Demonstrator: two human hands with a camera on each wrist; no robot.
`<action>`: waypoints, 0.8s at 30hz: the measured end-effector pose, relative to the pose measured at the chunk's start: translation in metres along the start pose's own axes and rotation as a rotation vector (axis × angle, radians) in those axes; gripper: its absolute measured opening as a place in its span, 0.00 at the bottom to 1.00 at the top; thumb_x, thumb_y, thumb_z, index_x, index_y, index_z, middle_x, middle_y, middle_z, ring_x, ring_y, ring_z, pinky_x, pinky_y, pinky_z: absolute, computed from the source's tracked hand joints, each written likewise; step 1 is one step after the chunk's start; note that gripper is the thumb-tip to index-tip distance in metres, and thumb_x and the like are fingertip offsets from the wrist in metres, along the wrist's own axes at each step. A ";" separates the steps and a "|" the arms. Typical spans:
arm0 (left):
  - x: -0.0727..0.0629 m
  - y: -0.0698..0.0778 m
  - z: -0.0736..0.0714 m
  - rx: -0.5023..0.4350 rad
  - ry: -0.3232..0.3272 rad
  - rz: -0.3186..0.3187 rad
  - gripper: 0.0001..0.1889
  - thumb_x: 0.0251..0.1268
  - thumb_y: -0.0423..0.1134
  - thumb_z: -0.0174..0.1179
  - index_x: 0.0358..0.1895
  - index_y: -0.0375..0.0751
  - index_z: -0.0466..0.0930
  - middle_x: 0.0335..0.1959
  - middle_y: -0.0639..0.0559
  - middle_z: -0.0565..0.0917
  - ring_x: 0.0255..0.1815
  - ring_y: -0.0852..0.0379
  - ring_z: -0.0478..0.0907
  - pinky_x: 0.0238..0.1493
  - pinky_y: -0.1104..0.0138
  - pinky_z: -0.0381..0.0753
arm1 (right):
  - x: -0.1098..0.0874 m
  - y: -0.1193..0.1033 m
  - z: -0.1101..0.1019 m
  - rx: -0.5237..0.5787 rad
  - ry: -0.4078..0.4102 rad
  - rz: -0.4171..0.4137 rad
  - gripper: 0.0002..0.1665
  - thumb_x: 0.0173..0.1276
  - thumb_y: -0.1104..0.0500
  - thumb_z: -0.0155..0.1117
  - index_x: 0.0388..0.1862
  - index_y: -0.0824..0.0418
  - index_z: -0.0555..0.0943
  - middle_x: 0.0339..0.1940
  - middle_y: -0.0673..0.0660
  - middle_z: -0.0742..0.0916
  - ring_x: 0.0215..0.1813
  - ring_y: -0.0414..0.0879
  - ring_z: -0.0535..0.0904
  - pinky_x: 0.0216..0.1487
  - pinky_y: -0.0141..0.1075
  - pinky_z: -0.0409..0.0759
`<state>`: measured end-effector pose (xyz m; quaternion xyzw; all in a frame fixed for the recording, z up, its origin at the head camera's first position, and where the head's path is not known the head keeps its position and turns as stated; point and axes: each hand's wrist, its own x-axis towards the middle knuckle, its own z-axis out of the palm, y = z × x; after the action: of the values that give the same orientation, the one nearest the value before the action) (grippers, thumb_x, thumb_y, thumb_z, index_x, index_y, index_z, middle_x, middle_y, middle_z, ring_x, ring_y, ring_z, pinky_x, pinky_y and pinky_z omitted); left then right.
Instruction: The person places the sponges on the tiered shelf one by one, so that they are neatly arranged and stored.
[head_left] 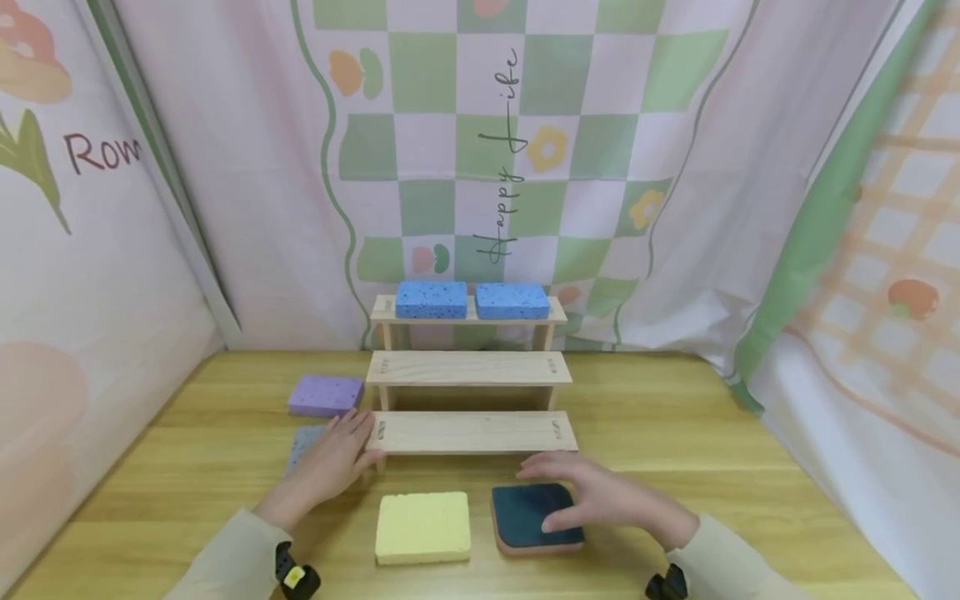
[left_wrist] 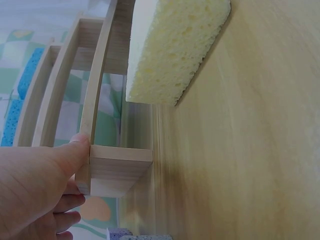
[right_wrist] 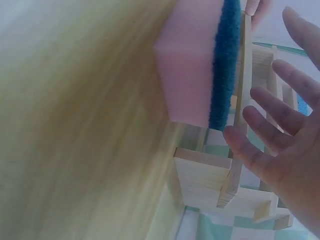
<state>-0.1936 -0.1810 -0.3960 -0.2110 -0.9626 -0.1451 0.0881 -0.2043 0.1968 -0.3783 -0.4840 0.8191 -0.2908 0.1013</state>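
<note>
A three-step wooden rack (head_left: 472, 433) stands mid-table with two blue sponges (head_left: 432, 300) on its top step. My left hand (head_left: 333, 458) holds the left end of the lowest step, its thumb at the front edge and fingertips round the end in the left wrist view. With fingers spread, my right hand (head_left: 600, 492) hovers over a pink sponge (right_wrist: 187, 80) that has a dark green scouring layer on top. Left of that sponge lies a pale yellow sponge (head_left: 422, 527), in front of the rack.
A purple sponge (head_left: 326, 395) lies left of the rack. A grey speckled sponge (head_left: 303, 442) is partly hidden behind my left hand. Patterned curtains (head_left: 255, 208) close off the back and both sides of the wooden table (head_left: 675, 417).
</note>
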 end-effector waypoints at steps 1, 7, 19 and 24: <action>0.000 0.000 0.000 0.000 -0.003 -0.002 0.31 0.67 0.46 0.52 0.61 0.20 0.62 0.62 0.28 0.64 0.64 0.33 0.56 0.64 0.45 0.53 | -0.001 0.000 0.001 -0.013 -0.002 -0.012 0.31 0.59 0.53 0.67 0.59 0.63 0.73 0.59 0.62 0.74 0.60 0.56 0.68 0.56 0.49 0.70; 0.000 -0.001 0.001 0.002 -0.006 -0.008 0.31 0.68 0.46 0.52 0.61 0.20 0.62 0.62 0.28 0.64 0.65 0.33 0.56 0.64 0.45 0.53 | -0.006 0.001 0.003 -0.016 -0.031 0.044 0.33 0.57 0.49 0.68 0.60 0.58 0.73 0.59 0.61 0.72 0.58 0.55 0.68 0.53 0.46 0.72; 0.000 0.000 0.001 0.001 -0.007 -0.008 0.31 0.68 0.46 0.52 0.61 0.20 0.62 0.62 0.28 0.64 0.65 0.33 0.57 0.65 0.46 0.53 | -0.013 0.008 0.006 0.042 -0.109 0.064 0.37 0.56 0.49 0.69 0.64 0.56 0.69 0.60 0.62 0.68 0.57 0.52 0.66 0.51 0.38 0.72; 0.000 0.000 0.000 0.003 -0.017 -0.012 0.31 0.68 0.46 0.52 0.62 0.21 0.62 0.62 0.28 0.64 0.65 0.34 0.56 0.65 0.46 0.53 | -0.015 0.008 0.008 0.030 -0.113 0.053 0.37 0.57 0.49 0.69 0.64 0.56 0.69 0.60 0.64 0.68 0.57 0.52 0.66 0.50 0.37 0.72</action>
<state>-0.1940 -0.1809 -0.3965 -0.2061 -0.9648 -0.1426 0.0795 -0.1992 0.2097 -0.3910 -0.4761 0.8202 -0.2727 0.1622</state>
